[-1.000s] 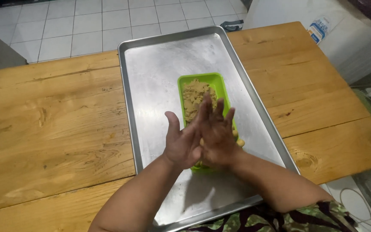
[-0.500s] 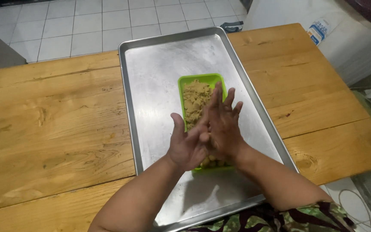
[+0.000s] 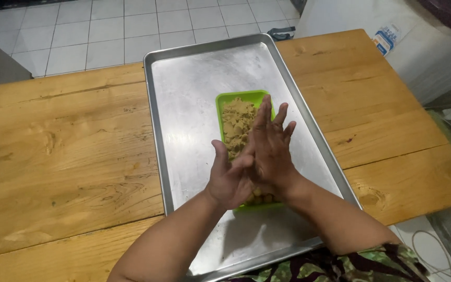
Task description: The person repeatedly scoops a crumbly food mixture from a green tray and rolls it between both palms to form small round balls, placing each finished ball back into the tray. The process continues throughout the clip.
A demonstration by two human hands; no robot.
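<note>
So both hands are pressed palm to palm right over the green rectangular plastic tray (image 3: pixel 242 99) of brownish crumbly dough (image 3: pixel 236 122). The right hand (image 3: pixel 270 151) lies on top with its fingers stretched out and fanned toward the far end of the tray, and the left hand (image 3: pixel 230 177) sits under it, thumb sticking up, palm turned against the right one. Can't tell whether there's a lump of dough squeezed between the palms, since the contact is completely hidden. Neither hand is clenched around anything you can see; they're flat against each other.

What's changed: a second ago the two hands were more level with each other, fingertips reaching about the same spot. Now the right hand has slid forward over the left and the left has dropped back toward the body, which looks to me like a rubbing or rolling stroke between the palms, most likely shaping a bit of that dough.

The green tray hasn't budged. It sits near the middle of the big rectangular shiny metal baking sheet (image 3: pixel 184 94), a bit toward its right edge, and the sheet rests on the pale wooden plank table (image 3: pixel 58 151). A few small rounded dough bits peek out at the near end of the tray, just under the wrists.
</note>
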